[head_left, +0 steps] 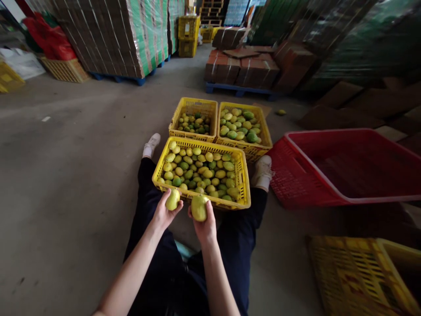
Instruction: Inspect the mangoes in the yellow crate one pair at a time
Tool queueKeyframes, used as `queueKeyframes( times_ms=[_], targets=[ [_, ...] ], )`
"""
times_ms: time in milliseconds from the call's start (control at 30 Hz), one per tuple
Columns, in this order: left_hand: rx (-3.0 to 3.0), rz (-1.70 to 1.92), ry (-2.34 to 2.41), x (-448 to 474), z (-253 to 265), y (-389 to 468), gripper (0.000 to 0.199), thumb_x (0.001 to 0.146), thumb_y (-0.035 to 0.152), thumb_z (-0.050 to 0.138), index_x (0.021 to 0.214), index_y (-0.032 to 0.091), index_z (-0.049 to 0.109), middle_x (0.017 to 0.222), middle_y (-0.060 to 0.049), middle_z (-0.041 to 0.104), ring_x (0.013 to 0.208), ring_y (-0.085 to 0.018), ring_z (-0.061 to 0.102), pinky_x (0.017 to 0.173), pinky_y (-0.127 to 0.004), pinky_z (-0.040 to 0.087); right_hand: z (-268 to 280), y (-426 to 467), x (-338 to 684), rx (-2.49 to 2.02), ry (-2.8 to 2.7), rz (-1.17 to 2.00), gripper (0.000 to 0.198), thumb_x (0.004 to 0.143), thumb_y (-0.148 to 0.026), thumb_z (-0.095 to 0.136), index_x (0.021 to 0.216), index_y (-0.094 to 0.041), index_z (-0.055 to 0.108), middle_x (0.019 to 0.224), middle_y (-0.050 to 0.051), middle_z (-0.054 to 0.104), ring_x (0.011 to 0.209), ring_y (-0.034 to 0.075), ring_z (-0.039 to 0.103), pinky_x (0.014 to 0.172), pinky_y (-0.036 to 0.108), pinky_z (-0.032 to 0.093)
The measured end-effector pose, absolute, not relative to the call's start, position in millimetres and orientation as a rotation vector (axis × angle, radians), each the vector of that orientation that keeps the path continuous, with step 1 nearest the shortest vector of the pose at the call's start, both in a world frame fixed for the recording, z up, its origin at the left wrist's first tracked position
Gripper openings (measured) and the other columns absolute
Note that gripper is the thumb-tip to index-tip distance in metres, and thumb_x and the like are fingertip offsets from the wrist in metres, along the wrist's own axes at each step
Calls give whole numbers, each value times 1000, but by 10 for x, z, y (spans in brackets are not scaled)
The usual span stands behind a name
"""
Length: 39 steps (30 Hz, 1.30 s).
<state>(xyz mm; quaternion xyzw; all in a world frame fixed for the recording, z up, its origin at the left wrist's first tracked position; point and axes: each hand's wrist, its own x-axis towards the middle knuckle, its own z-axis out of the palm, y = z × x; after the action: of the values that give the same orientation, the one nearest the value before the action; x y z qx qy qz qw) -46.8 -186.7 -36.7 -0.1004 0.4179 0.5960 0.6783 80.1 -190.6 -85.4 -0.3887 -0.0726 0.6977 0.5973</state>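
My left hand (165,213) is closed around a yellow-green lemon (173,200), just short of the near rim of a yellow plastic crate (245,186). A larger lemon (199,208) sits in my right hand (206,226), with the thumb along its side. Many loose lemons (207,173), yellow to green, fill the bottom of that crate between my legs. Behind it stand two more yellow crates: the left one (194,135) holds small, greener fruit, and the right one (263,147) holds larger yellow and green fruit.
To the right stands a big red crate (309,180), with a yellow crate (351,272) nearer me. Flattened cartons lie at the far right. Bundled cardboard (256,70) rests on a blue pallet ahead. A wrapped stack (151,39) stands at the back left. One fruit (281,112) lies on the floor.
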Motion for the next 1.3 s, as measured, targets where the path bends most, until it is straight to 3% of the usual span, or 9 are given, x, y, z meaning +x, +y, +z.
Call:
queueKeyframes(
  times_ms=[133, 233, 400, 567, 767, 933, 1067, 1167, 1300],
  targets=[
    [-166, 1312, 945, -510, -425, -1860, 32, 102, 34, 49, 90, 14, 70, 67, -7, 70, 49, -15, 62, 45, -22, 53, -908, -1886, 806, -917, -167, 1656, 49, 74, -66, 78, 91, -20, 73, 79, 3, 76, 71, 21, 73, 57, 31, 56],
    [-227, 1283, 947, -510, -478, -1833, 34, 103, 34, 46, 98, 13, 72, 65, -8, 69, 51, -18, 66, 44, -24, 53, -956, -1874, 804, -937, -157, 1579, 42, 77, -58, 80, 96, -21, 74, 89, 3, 79, 80, 21, 74, 66, 31, 59],
    [-228, 1338, 878, -439, -408, -1838, 41, 107, 38, 40, 100, 13, 72, 82, -11, 76, 77, -23, 76, 64, -31, 64, -882, -1895, 797, -936, -162, 1593, 40, 74, -53, 81, 95, -18, 78, 93, 4, 79, 76, 20, 72, 64, 31, 59],
    [-143, 1338, 900, -424, -279, -1859, 35, 103, 34, 47, 82, 15, 68, 68, -4, 70, 55, -16, 67, 53, -26, 59, -695, -1933, 813, -923, -245, 1649, 45, 72, -60, 78, 85, -17, 78, 76, 6, 77, 61, 21, 69, 53, 33, 56],
    [-66, 1442, 906, -417, -242, -1842, 51, 101, 35, 45, 56, 20, 61, 53, -6, 62, 50, -17, 62, 57, -29, 57, -629, -1966, 830, -874, -452, 1578, 52, 79, -68, 69, 75, -17, 77, 76, 9, 76, 72, 23, 72, 70, 35, 58],
    [-238, 1443, 877, -400, -239, -1819, 44, 103, 34, 42, 68, 19, 65, 63, -5, 67, 60, -18, 68, 66, -31, 61, -642, -1965, 827, -858, -368, 1683, 51, 78, -70, 67, 80, -19, 78, 76, 6, 76, 65, 22, 70, 61, 36, 58],
    [-260, 1474, 881, -396, -289, -1800, 31, 104, 29, 42, 97, 16, 70, 85, -10, 76, 77, -21, 75, 71, -33, 65, -676, -1941, 857, -829, -308, 1795, 39, 78, -52, 71, 94, -17, 79, 88, 7, 78, 69, 24, 72, 64, 39, 60],
    [-233, 1456, 940, -416, -304, -1800, 26, 102, 29, 48, 106, 14, 68, 89, -12, 77, 70, -20, 75, 61, -28, 64, -702, -1927, 880, -798, -272, 1829, 37, 77, -45, 72, 99, -17, 78, 94, 8, 79, 70, 25, 72, 60, 38, 58],
    [-241, 1398, 924, -455, -243, -1829, 21, 99, 26, 50, 93, 15, 68, 77, -7, 74, 54, -15, 68, 48, -22, 58, -708, -1940, 888, -694, -290, 1846, 39, 72, -55, 76, 95, -22, 76, 86, 6, 76, 58, 20, 65, 40, 27, 44]
  ],
)
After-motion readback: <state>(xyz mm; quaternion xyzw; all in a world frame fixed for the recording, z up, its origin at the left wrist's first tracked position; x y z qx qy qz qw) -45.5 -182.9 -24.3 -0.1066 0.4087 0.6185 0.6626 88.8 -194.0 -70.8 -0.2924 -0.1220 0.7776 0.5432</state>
